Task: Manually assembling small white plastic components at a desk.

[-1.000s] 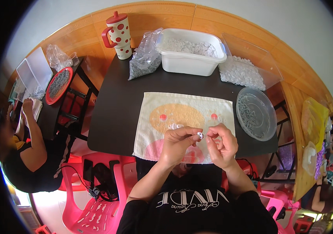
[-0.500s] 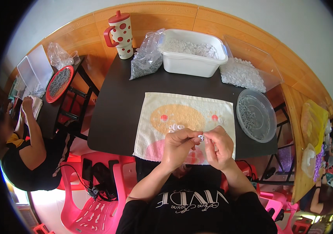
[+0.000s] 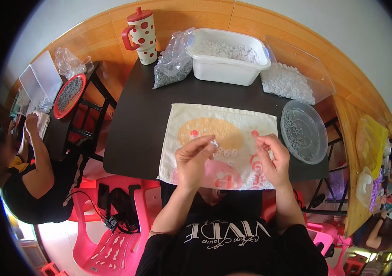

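Observation:
My left hand [image 3: 191, 161] is raised over the towel [image 3: 180, 112], pinching a small white plastic piece [image 3: 214, 144] between thumb and fingertips. My right hand [image 3: 275, 161] is apart from it, above the towel's right side. Its thumb and index finger are drawn together, and whatever may be between them is too small to make out. Just beyond the left fingertips, several small white ring-shaped pieces [image 3: 228, 152] lie on the towel. Right of my right hand stands a round clear tub [image 3: 315, 138] with small grey pieces [image 3: 292, 131] inside.
Along the dark table's [image 3: 131, 124] back stand a spotted tumbler [image 3: 145, 39], a bag of grey pieces [image 3: 173, 71], a white bin [image 3: 228, 69] of white pieces and a clear tray of white pieces [image 3: 288, 83]. A person [image 3: 35, 175] sits left, near a red plate [image 3: 57, 110] and pink chair [image 3: 99, 248].
My hands have moved apart. The left, still holding the white piece, has gone left and away from me; the right has moved right. The ring pieces show more fully.

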A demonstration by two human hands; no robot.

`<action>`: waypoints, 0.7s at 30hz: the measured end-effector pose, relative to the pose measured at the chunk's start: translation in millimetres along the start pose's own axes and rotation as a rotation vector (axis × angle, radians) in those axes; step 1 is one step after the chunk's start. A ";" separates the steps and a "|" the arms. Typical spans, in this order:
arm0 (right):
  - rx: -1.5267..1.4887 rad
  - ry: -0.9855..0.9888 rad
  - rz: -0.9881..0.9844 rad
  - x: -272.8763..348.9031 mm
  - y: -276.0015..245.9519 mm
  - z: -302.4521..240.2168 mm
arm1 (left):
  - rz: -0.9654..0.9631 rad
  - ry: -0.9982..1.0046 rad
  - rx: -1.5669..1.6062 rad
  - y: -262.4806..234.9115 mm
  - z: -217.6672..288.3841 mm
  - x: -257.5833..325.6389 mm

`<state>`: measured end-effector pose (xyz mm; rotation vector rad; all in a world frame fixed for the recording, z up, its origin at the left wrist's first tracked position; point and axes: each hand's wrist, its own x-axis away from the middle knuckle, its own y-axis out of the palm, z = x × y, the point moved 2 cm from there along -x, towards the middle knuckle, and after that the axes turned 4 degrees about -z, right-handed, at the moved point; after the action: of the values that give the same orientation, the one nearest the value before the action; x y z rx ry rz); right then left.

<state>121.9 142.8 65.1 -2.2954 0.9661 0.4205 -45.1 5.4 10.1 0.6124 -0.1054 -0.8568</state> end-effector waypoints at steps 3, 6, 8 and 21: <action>0.126 -0.039 -0.206 14.3 4.7 8.1 | 0.032 -0.031 0.130 -5.1 -3.7 -3.3; 0.293 -0.100 -0.308 20.2 21.8 3.6 | 0.007 -0.084 0.135 0.0 -11.2 1.0; 0.411 -0.102 -0.358 22.5 29.3 1.4 | -0.005 -0.113 0.137 0.6 -17.4 5.1; 0.404 -0.086 -0.397 22.3 35.8 6.0 | -0.090 -0.078 0.032 3.4 -20.5 16.4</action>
<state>110.7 115.0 34.8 -2.0113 0.4787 0.1370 -25.4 4.5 -7.4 0.6170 -0.1636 -0.9682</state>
